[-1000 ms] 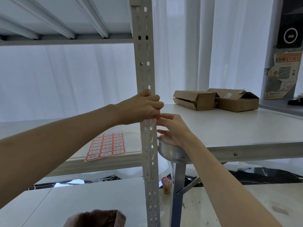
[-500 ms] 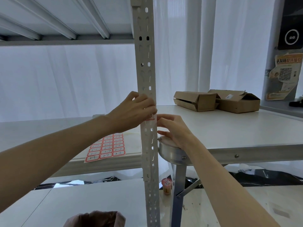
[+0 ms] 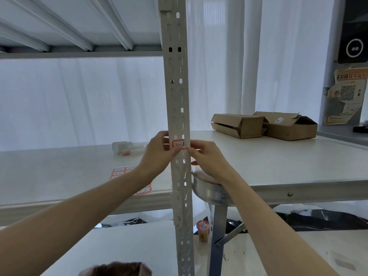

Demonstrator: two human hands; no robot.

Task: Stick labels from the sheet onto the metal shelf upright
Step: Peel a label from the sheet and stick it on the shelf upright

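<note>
Shelf upright (image 3: 177,100): I see a pale perforated metal post running top to bottom through the middle of my view, standing straight.
Table (image 3: 278,162): a white top with a metal edge lies to the right of the upright; two brown cardboard boxes (image 3: 262,125) sit on it, well apart from my hands.
Left arm: my forearm comes in from the lower left and rises to the upright, wrist bent slightly, palm facing the post.
Right arm: my forearm comes in from the lower right, rising steeply toward the same spot on the post.
Label sheet (image 3: 130,180): red-bordered stickers lie flat on the shelf board left of the upright, mostly hidden behind my left forearm.
Left hand (image 3: 159,154): it cups the left side of the upright, thumb against the label's lower left edge, other digits curled round behind.
Right hand (image 3: 205,156): its fingers (image 3: 192,149) are drawn together, tips pressing the label's right end against the post.
Label (image 3: 179,144): a small white sticker with a red border and handwriting sits flat on the front of the upright, between my two hands.
</note>
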